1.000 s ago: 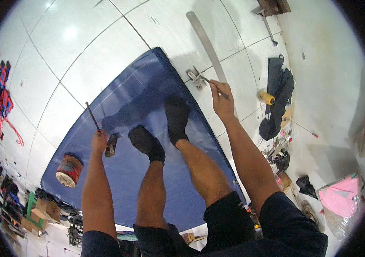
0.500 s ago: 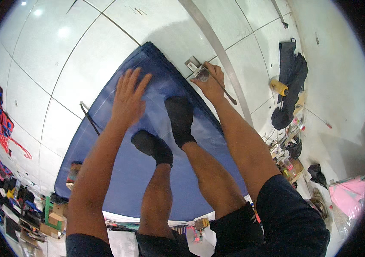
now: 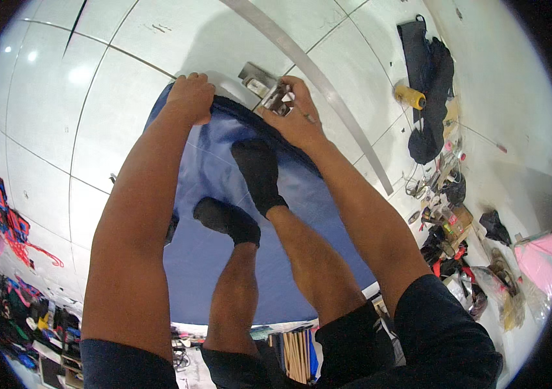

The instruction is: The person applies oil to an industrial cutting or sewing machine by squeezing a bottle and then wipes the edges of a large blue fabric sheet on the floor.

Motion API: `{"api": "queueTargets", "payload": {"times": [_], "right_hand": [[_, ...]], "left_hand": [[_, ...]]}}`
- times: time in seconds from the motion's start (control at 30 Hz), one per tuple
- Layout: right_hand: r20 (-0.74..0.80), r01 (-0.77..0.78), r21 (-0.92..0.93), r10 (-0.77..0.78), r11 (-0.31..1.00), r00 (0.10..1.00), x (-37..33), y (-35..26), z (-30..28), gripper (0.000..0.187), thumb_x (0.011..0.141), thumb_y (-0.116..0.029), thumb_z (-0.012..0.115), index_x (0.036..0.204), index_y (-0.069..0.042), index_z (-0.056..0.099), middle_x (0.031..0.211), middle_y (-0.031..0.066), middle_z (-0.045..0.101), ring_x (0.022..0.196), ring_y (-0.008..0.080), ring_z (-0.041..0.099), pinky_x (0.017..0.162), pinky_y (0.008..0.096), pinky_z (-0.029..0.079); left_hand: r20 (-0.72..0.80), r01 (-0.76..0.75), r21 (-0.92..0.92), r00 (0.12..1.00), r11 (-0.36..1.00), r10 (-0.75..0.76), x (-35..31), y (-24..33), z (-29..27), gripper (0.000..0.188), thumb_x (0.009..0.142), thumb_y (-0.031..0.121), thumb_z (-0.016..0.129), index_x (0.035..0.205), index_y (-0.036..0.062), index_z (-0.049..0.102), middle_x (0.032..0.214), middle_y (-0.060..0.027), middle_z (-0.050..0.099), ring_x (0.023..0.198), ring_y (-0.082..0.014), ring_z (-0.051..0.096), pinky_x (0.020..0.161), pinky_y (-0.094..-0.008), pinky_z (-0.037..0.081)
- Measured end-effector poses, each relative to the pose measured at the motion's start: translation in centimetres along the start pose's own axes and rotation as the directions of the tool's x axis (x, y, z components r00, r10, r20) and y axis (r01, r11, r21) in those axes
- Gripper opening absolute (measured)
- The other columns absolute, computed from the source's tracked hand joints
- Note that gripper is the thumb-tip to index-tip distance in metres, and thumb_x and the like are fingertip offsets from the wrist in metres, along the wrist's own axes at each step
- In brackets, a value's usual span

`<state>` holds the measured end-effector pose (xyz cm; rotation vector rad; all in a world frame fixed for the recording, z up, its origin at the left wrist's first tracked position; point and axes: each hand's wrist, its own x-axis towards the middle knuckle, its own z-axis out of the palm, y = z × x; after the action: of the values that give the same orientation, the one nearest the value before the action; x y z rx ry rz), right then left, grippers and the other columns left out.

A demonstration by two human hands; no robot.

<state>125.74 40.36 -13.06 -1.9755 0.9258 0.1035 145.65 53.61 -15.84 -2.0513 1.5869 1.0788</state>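
Observation:
A stack of blue fabric [image 3: 315, 259] lies on the white tiled floor, my black-socked feet [image 3: 256, 172] standing on it. At the stack's far end my left hand [image 3: 190, 98] is closed, its fingers wrapped over the fabric edge, and the top cloth is wrinkled beside it. To the right, my right hand [image 3: 303, 120] grips a small metal tool [image 3: 277, 100] with a flat plate at its far end. The tool sits on the floor by the stack's right far edge; my fingers hide part of it.
A long curved metal strip [image 3: 315, 68] lies beyond my right hand. Farther right are a yellow thread cone [image 3: 410, 97], dark cloth [image 3: 428, 65] and small clutter along the wall. Red and blue straps [image 3: 7, 211] lie at left, above a pile of mixed items.
My left hand has gone from spread above the fabric to closed on its far edge. My right hand and the metal tool now appear farther left, and the stack's far corner is pulled in.

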Motion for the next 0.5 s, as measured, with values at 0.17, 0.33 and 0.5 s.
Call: {"api": "queueTargets", "payload": {"times": [0.17,0.33,0.5], "right_hand": [[-0.021,0.125,-0.014,-0.125,0.992,0.992,-2.0,-0.6,1.6,0.080,0.072,-0.036,0.087,0.133,-0.005,0.045,0.128,0.0200,0.053,0.118,0.0342,0.056,0.100,0.0415,0.048],[-0.033,0.244,-0.048,-0.246,0.969,0.969,-5.1,-1.7,5.5,0.078,0.068,-0.039,0.090,0.127,-0.004,0.053,0.115,0.0191,0.062,0.107,0.0378,0.061,0.095,0.0451,0.047],[-0.114,0.296,-0.168,-0.317,0.940,0.942,-6.0,-1.7,7.0,0.083,0.068,-0.054,0.084,0.124,0.000,0.057,0.109,0.0184,0.066,0.103,0.0388,0.063,0.093,0.0451,0.047]], "left_hand": [[0.085,-0.055,-0.028,0.995,0.998,0.057,0.0,-0.7,-1.5,0.038,0.075,0.029,0.079,0.107,0.0108,0.070,0.112,-0.0093,0.069,0.113,-0.0248,0.063,0.099,-0.0413,0.046],[0.081,-0.020,-0.142,0.996,0.990,0.032,0.2,-2.4,-0.2,0.036,0.078,0.031,0.077,0.109,0.0155,0.070,0.106,-0.0090,0.071,0.109,-0.0216,0.065,0.102,-0.0438,0.044],[-0.121,0.024,0.056,0.992,0.998,-0.017,-1.2,-1.6,0.9,0.050,0.080,0.044,0.076,0.121,0.0188,0.065,0.126,-0.0072,0.063,0.129,-0.0311,0.050,0.119,-0.0606,0.018]]}}
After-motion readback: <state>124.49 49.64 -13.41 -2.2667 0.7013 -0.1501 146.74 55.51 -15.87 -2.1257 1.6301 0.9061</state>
